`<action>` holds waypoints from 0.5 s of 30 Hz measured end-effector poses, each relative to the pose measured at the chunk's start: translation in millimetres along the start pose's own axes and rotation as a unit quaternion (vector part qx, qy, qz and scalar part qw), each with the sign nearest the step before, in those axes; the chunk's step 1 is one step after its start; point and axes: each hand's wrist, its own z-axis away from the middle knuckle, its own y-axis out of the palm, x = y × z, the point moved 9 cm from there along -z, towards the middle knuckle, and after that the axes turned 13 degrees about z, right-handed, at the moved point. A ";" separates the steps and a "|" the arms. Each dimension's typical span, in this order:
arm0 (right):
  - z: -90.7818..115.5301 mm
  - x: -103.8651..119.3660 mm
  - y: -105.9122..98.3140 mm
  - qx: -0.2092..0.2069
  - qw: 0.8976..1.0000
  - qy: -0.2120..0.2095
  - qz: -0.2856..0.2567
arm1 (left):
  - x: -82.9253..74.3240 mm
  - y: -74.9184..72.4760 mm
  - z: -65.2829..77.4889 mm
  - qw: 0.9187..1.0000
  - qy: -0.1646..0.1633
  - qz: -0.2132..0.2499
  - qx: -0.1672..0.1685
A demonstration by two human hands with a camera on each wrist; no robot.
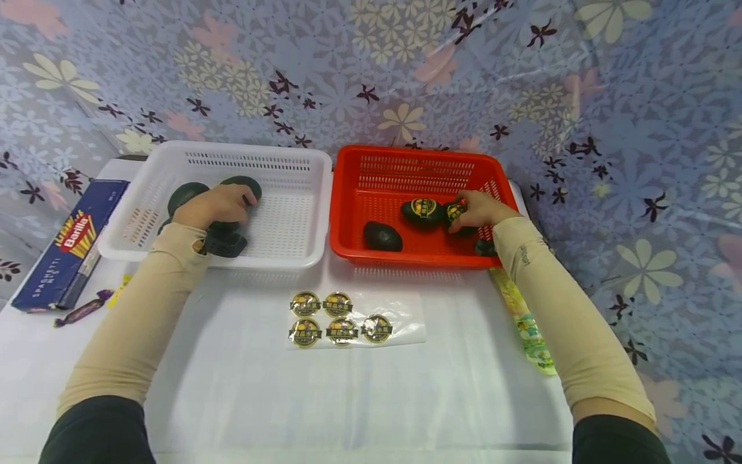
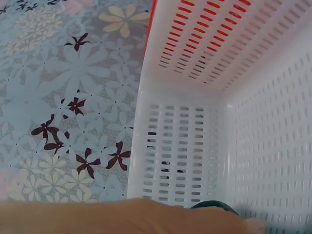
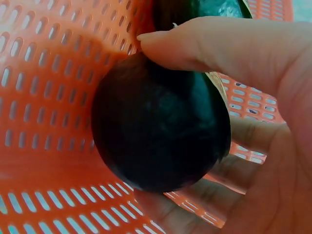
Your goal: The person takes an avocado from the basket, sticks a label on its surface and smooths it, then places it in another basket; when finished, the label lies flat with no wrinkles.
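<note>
I find the held avocado [image 3: 161, 126] inside the red basket [image 1: 406, 259], toward its right end, beside another avocado [image 1: 423, 211] with a round label. The right hand [image 1: 481, 210] grips it, thumb on one side, fingers curled round the other, forearm stretched forward and slanting inward. The left hand [image 1: 213, 205], back uppermost, reaches over dark avocados [image 1: 240, 185] in the white basket [image 1: 284, 219]; I cannot tell whether it grasps one. Nearer the body lies a sticker sheet [image 1: 356, 316].
</note>
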 end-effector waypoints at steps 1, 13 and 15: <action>0.0 0.4 -0.5 -0.001 1.000 0.000 0.002 | 0.8 -0.6 0.9 1.000 -0.005 0.001 0.000; 3.5 1.1 3.9 0.037 0.999 -0.012 -0.017 | 5.6 -5.9 10.1 0.998 -0.039 -0.039 0.005; 4.0 1.7 4.3 0.043 0.999 -0.011 -0.019 | 7.0 -4.0 9.4 0.998 -0.040 -0.039 0.011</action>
